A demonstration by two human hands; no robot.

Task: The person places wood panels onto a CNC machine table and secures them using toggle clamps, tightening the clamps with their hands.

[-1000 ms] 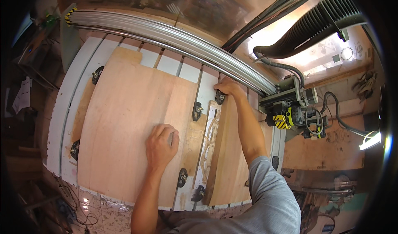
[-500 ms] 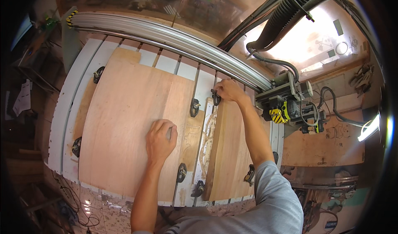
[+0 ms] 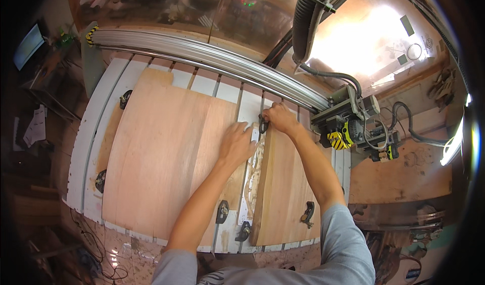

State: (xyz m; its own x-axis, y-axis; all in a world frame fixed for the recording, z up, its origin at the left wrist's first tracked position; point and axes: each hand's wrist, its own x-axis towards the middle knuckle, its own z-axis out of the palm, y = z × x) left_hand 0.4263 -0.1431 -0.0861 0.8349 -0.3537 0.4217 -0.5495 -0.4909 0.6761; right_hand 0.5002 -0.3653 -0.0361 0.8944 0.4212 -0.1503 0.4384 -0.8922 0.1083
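Note:
My right hand [image 3: 282,118] grips a black clamp [image 3: 262,125] at the far end of the narrow gap between two wooden boards. My left hand [image 3: 237,142] has come up beside it, fingers bent but apart, over the inner edge of the large left board [image 3: 156,153]; whether it touches anything beneath is unclear. A narrower board [image 3: 288,184] lies under my right forearm. Between the boards is a pale strip with routed shapes [image 3: 251,184]. More black clamps sit at the left [image 3: 125,99], near the front [image 3: 222,211] and on the right board [image 3: 308,214].
The white slotted machine bed [image 3: 96,143] carries the boards. A metal gantry rail [image 3: 207,55] crosses behind them, with spindles [image 3: 341,136] on the right. A ribbed hose [image 3: 305,17] hangs above. A monitor [image 3: 28,47], cables and a lamp [image 3: 452,148] surround the machine.
My left hand has moved forward and right from the middle of the left board toward the gap. My right hand stays at the same clamp. The camera view has shifted slightly.

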